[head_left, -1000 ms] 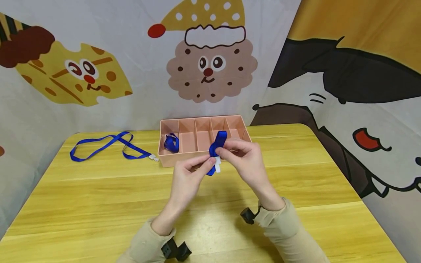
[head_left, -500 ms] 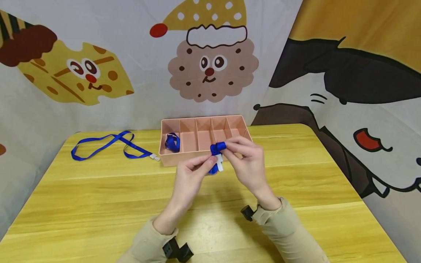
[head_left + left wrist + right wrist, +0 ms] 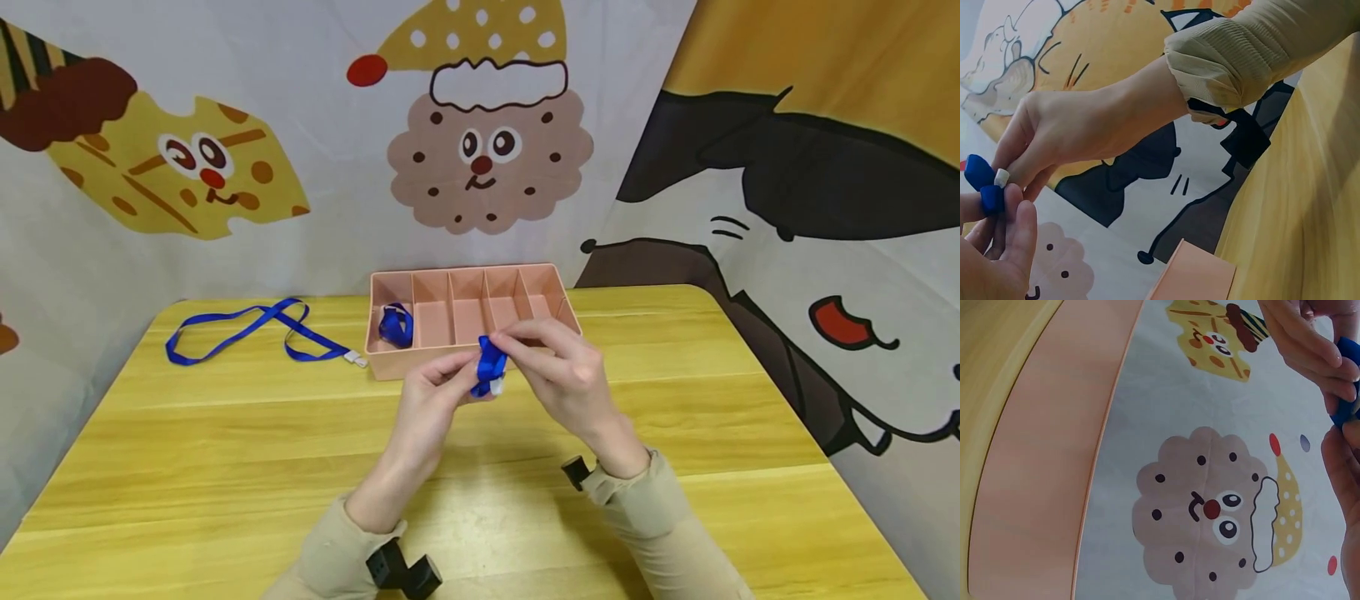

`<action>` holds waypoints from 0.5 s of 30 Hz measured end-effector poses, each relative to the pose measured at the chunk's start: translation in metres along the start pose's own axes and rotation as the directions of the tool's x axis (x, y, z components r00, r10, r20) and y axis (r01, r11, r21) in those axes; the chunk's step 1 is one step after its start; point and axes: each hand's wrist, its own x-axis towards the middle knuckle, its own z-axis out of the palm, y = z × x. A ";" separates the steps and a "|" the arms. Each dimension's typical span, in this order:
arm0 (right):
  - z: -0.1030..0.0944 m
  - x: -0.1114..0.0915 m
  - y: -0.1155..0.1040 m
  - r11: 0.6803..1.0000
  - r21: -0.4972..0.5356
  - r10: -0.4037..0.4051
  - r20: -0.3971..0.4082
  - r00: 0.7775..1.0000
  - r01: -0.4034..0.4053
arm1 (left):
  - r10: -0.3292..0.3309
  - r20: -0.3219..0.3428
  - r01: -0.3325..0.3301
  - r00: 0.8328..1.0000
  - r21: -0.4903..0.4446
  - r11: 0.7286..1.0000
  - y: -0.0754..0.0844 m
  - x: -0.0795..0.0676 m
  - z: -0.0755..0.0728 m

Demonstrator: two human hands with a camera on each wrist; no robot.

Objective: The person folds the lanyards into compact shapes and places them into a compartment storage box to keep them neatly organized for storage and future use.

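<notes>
Both hands meet in front of the pink box, above the table, at a blue lanyard point(image 3: 491, 360) wound into a small bundle. My left hand point(image 3: 429, 402) pinches the bundle between thumb and fingers from the left. From the right, my right hand point(image 3: 566, 375) pinches the ribbon at the bundle's top. A bit of the white clip point(image 3: 497, 387) shows at the lower right of the bundle. In the left wrist view the blue ribbon point(image 3: 992, 199) and white clip point(image 3: 1002, 178) sit between the fingertips. The right wrist view catches the bundle point(image 3: 1349, 381) only at its edge.
Behind the hands stands a pink divided box point(image 3: 405, 363); its leftmost compartment holds another coiled blue lanyard point(image 3: 396, 325). Left of the box, a loose blue lanyard point(image 3: 225, 332) with a white clip point(image 3: 355, 357) lies on the wooden table point(image 3: 225, 450). A cartoon-printed cloth point(image 3: 337, 167) hangs behind.
The ribbon end that stood up above the bundle is now folded down around it, covering most of the white clip. The right hand keeps its pinch; the left stays nearly in place.
</notes>
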 end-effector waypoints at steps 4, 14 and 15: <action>-0.004 0.001 0.000 1.000 -0.008 -0.021 0.051 0.998 0.022 | -0.015 -0.001 0.015 1.000 -0.024 1.000 0.001 0.000 -0.001; -0.007 0.001 0.001 0.996 -0.061 -0.052 0.115 0.992 0.059 | -0.015 0.066 0.011 0.998 0.055 0.998 0.007 0.001 -0.005; -0.006 0.001 0.001 0.998 -0.050 -0.039 0.116 0.992 0.045 | -0.016 0.063 0.011 0.998 0.073 0.997 0.008 0.001 -0.006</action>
